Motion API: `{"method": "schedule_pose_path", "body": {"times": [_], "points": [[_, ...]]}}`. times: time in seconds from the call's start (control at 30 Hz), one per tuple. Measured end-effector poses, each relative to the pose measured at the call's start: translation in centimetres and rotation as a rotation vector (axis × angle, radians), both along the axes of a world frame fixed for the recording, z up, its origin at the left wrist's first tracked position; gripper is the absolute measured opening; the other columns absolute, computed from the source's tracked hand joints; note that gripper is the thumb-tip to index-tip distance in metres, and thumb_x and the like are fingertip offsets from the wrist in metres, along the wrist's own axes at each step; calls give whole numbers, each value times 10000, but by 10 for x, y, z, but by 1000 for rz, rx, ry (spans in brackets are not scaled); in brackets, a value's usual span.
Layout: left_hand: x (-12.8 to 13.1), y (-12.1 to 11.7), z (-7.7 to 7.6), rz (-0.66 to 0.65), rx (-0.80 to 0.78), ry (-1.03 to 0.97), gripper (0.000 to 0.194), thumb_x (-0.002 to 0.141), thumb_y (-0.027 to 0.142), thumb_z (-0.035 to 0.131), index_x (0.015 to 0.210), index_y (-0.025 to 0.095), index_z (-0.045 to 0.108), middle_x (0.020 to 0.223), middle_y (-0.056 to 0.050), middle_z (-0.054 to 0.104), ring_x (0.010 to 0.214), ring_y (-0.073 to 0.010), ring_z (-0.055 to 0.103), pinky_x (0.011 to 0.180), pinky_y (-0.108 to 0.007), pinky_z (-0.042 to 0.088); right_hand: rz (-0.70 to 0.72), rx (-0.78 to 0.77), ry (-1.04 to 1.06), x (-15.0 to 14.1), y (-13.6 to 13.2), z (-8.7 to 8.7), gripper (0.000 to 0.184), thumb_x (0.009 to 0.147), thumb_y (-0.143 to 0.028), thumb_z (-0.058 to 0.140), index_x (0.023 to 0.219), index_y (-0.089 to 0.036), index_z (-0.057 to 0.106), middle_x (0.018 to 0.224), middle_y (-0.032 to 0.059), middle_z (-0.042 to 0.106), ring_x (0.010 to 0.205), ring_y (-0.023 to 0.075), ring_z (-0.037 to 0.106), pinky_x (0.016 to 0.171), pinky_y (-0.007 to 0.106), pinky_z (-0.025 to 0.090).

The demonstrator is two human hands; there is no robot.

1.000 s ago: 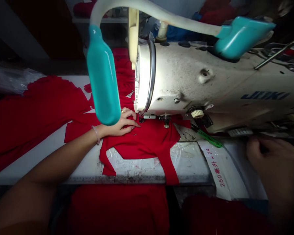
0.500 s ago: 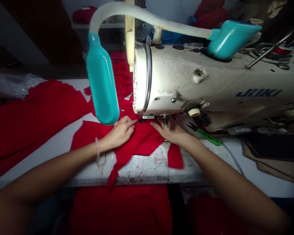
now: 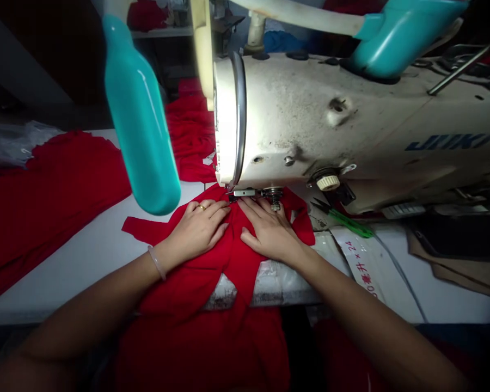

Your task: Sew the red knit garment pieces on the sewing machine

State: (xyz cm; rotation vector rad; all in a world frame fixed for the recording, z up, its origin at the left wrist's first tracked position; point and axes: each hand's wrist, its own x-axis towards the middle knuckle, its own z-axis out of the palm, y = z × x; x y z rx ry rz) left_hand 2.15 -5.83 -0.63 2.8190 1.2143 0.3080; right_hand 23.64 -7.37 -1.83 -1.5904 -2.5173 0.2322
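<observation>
The biggest thing in view is a cream-white industrial sewing machine (image 3: 330,120) on a white table (image 3: 77,272), and blue letters on its arm read "JUKI" (image 3: 449,142). A teal gooseneck lamp (image 3: 139,117) hangs in front of the machine's end. On the left side of the table lie large pieces of red knit fabric (image 3: 53,201), and more red fabric (image 3: 190,136) is piled behind the machine. A shelf (image 3: 161,32) in the background holds red cloth (image 3: 147,15). Near the machine, a white printed strip (image 3: 361,267) lies on the table with red writing; "× 24" and "毫升" can be read, but the forearm hides its start. The red garment (image 3: 228,267) lies on the table front, just before the presser foot (image 3: 245,193), and it hangs over the table edge. The left hand (image 3: 198,228) and right hand (image 3: 269,231) rest side by side on this garment. Both hands are open and flat, with fingers a little spread, and they press the cloth without pinching it. Green-handled thread snips (image 3: 345,223) lie near the right hand. The left hand wears a gold ring (image 3: 201,207), and a pale bangle (image 3: 157,262) circles its wrist.
</observation>
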Motion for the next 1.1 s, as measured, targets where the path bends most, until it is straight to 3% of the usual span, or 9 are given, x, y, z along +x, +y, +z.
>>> {"method": "schedule_pose_path", "body": {"times": [0.2, 0.4, 0.5, 0.6, 0.73, 0.83, 0.93, 1.03, 1.1], "points": [[0, 0, 3, -39, -51, -43, 342, 1026, 298, 372, 1275, 153, 555, 1369, -113, 576, 1229, -272, 496, 949, -430, 353, -22, 34, -9, 0, -5, 0, 640, 876, -260, 408, 1502, -141, 361, 1575, 82, 332, 1356, 387, 369, 1112, 661, 223], [0, -2, 2, -59, -87, -39, 278, 946, 165, 419, 1195, 156, 542, 1377, -120, 567, 1245, -283, 470, 919, -437, 344, 25, 83, -4, 4, -12, -2, 568, 874, -206, 423, 1440, -191, 477, 1541, 69, 401, 1370, 387, 346, 1108, 665, 211], [1, 5, 3, -58, -96, -39, 257, 906, 115, 418, 1124, 163, 545, 1336, -116, 589, 1225, -291, 473, 907, -457, 339, 99, 107, 35, 9, -12, 4, 477, 898, -184, 418, 1349, -204, 575, 1483, 82, 481, 1350, 347, 393, 1117, 623, 241], [-1, 2, 13, -53, -160, -86, 263, 912, 85, 377, 1072, 183, 561, 1270, -99, 625, 1225, -279, 474, 917, -460, 353, 267, 18, 73, 22, -14, 20, 457, 902, -130, 380, 1287, -210, 612, 1391, 85, 571, 1300, 255, 472, 1137, 550, 265], [-24, -40, 35, 13, -373, -273, 199, 974, 187, 408, 1089, 211, 570, 1179, -72, 644, 1097, -206, 576, 904, -354, 457, 526, -39, -100, 40, -20, 43, 623, 828, -67, 428, 1445, -156, 439, 1364, 133, 579, 1230, 249, 527, 1093, 520, 314], [-49, -93, 35, 180, -403, -247, 191, 948, 377, 557, 1051, 217, 566, 984, -56, 659, 844, -187, 638, 677, -279, 521, 622, 104, -241, 40, -26, 45, 552, 866, -14, 399, 1401, -115, 487, 997, 118, 708, 882, 200, 638, 898, 402, 426], [-68, -138, 20, 276, -172, -108, 222, 924, 367, 589, 1067, 200, 556, 1250, -142, 602, 1117, -311, 609, 836, -420, 559, 697, 136, -228, 32, -34, 39, 345, 907, -107, 466, 1203, -128, 641, 715, 48, 670, 609, 160, 585, 719, 339, 431], [-77, -160, 4, 244, -41, -59, 250, 936, 239, 538, 1182, 196, 537, 1484, -162, 441, 1399, -379, 383, 1059, -578, 441, 667, 97, -98, 27, -42, 35, 270, 883, -201, 542, 1099, -136, 691, 798, 85, 693, 702, 193, 628, 705, 334, 459], [-82, -165, -2, 229, 18, -102, 304, 919, 167, 532, 1220, 207, 546, 1432, -152, 501, 1389, -350, 411, 1076, -559, 438, 603, 20, 71, 29, -45, 38, 288, 902, -193, 496, 1108, -147, 691, 910, 101, 713, 812, 200, 659, 739, 314, 492]]}}
